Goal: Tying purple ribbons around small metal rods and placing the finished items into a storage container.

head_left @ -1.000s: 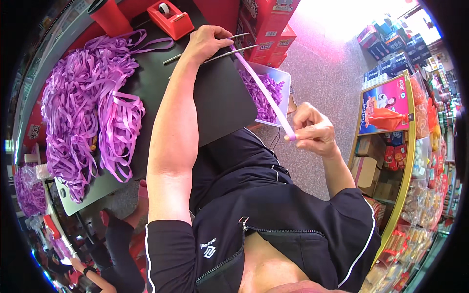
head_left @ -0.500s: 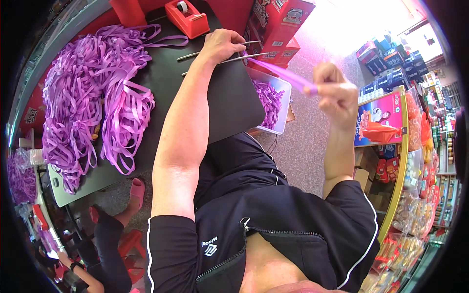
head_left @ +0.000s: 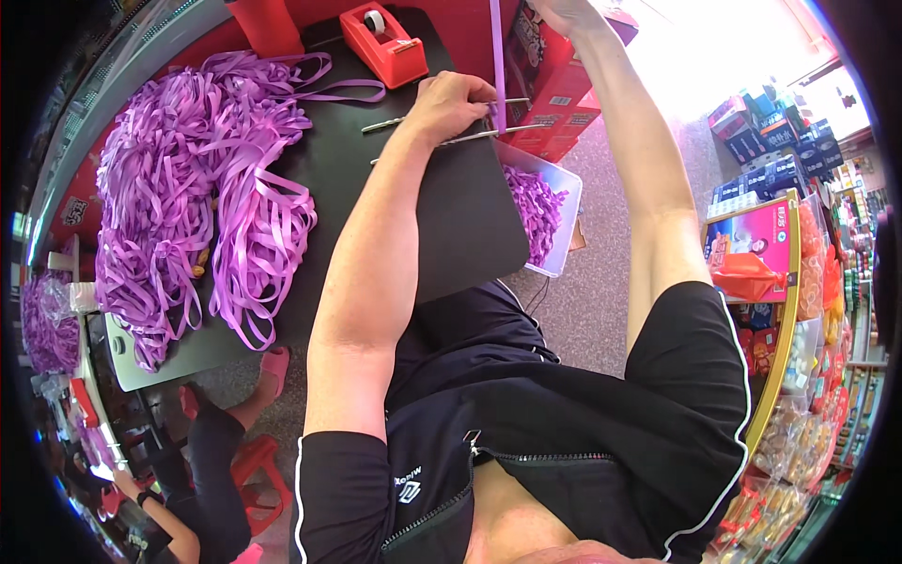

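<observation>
My left hand [head_left: 456, 105] rests at the far edge of the dark table, its closed fingertips pinching the purple ribbon between two thin metal rods [head_left: 470, 137]. From there a taut length of purple ribbon [head_left: 498, 66] runs straight up and leaves the picture at the top. My right hand [head_left: 567, 13] is raised at the top edge, beside that ribbon. Its fingertips are cut off by the frame; the ribbon they gripped earlier is still stretched tight. On the left of the table lies a big heap of purple ribbon loops [head_left: 160, 188].
A red tape dispenser [head_left: 383, 45] stands on the dark table [head_left: 460, 226]. Past the right edge sits a white bin [head_left: 567, 221] of purple ribbon pieces, near red boxes [head_left: 554, 99]. Goods shelves line the right. Another person's leg [head_left: 221, 451] shows at lower left, near a red stool [head_left: 263, 479].
My right hand has swung up and away to the top edge, turning the ribbon from slanting rightward to upright. My left hand stays at the rods. The whole view has shifted slightly.
</observation>
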A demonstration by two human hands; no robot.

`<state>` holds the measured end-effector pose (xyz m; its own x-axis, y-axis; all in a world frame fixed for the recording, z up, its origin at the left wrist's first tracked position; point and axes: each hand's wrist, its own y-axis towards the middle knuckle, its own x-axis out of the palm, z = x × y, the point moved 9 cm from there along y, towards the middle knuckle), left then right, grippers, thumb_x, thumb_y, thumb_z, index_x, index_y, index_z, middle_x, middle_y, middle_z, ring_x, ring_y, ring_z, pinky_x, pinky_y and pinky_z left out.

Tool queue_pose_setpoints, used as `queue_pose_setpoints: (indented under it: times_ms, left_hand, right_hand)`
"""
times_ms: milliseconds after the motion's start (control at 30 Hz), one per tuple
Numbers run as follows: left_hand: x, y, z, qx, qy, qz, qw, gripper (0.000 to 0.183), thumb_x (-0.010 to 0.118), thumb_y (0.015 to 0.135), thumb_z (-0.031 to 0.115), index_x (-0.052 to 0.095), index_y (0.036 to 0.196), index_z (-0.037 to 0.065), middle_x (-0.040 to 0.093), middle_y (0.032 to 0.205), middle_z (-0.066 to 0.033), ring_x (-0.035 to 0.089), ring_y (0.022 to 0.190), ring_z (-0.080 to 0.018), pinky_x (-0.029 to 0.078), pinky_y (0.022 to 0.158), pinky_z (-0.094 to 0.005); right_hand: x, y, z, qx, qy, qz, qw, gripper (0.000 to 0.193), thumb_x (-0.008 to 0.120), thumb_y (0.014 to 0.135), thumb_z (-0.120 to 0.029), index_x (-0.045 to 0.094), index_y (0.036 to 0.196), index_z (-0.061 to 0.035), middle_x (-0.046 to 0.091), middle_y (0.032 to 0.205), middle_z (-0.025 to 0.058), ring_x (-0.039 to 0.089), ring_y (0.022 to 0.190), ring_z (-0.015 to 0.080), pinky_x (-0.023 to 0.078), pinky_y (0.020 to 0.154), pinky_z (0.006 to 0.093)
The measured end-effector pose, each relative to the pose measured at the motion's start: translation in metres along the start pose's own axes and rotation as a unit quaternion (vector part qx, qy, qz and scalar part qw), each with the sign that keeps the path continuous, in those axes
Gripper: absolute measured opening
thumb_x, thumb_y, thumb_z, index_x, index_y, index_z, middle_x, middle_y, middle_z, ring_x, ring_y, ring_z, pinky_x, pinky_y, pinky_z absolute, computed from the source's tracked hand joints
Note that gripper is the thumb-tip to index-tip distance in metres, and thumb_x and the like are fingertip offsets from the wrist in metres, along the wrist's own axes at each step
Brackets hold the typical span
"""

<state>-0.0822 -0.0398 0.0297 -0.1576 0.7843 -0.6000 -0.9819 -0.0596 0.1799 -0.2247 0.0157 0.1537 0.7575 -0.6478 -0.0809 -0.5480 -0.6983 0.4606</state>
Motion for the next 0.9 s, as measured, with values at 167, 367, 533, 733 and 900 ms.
queue_pose_setpoints:
  times_ms: [167, 367, 533, 733, 900]
  left_hand:
    - [0.001, 0.003, 0.004, 0.013, 0.021, 0.033, 0.999, 0.026, 0.065, 0.075, 0.013, 0.07, 0.1, 0.007, 0.07, 0.087, -0.0096, 0.066, 0.084, -0.0193, 0.049, 0.081, -0.0309]
    - [0.001, 0.003, 0.008, 0.003, 0.045, 0.048, 0.998, 0.025, 0.066, 0.074, 0.017, 0.072, 0.097, 0.008, 0.07, 0.083, -0.0106, 0.066, 0.083, -0.0227, 0.049, 0.081, -0.0322]
    - [-0.002, 0.005, 0.006, 0.01, 0.054, 0.065, 0.996, 0.022, 0.067, 0.074, 0.019, 0.074, 0.092, 0.009, 0.07, 0.083, -0.0111, 0.066, 0.082, -0.0231, 0.049, 0.08, -0.0336]
    - [0.001, 0.006, 0.005, 0.002, 0.037, 0.065, 0.997, 0.022, 0.067, 0.073, 0.018, 0.074, 0.092, 0.009, 0.07, 0.082, -0.0107, 0.065, 0.079, -0.0224, 0.049, 0.078, -0.033]
    - [0.001, 0.004, 0.005, 0.001, 0.033, 0.059, 0.998, 0.023, 0.068, 0.072, 0.017, 0.074, 0.092, 0.008, 0.069, 0.08, -0.0103, 0.064, 0.077, -0.0221, 0.049, 0.077, -0.0329]
  right_hand:
    - [-0.01, 0.008, 0.041, 0.02, -0.034, 0.017, 0.999, 0.028, 0.062, 0.091, -0.019, 0.065, 0.114, -0.0021, 0.068, 0.101, -0.0017, 0.051, 0.072, -0.0018, 0.037, 0.058, 0.0133]
    - [-0.018, -0.005, 0.05, 0.04, 0.079, 0.051, 0.995, 0.029, 0.062, 0.091, -0.018, 0.065, 0.114, -0.0021, 0.066, 0.094, -0.0043, 0.05, 0.07, -0.0007, 0.037, 0.058, 0.0142]
    - [-0.029, -0.009, 0.033, 0.021, 0.111, 0.063, 0.992, 0.028, 0.061, 0.091, -0.018, 0.065, 0.113, -0.001, 0.065, 0.089, -0.0049, 0.048, 0.067, 0.0006, 0.038, 0.058, 0.016]
    - [-0.053, 0.002, 0.05, 0.05, 0.089, 0.08, 0.992, 0.022, 0.064, 0.089, -0.019, 0.069, 0.103, -0.0034, 0.063, 0.083, -0.0059, 0.046, 0.063, 0.0013, 0.036, 0.054, 0.0157]
    - [-0.047, -0.001, 0.075, 0.103, 0.127, 0.13, 0.978, 0.019, 0.065, 0.088, -0.018, 0.071, 0.1, -0.005, 0.062, 0.078, -0.0072, 0.046, 0.061, 0.0012, 0.034, 0.048, 0.0152]
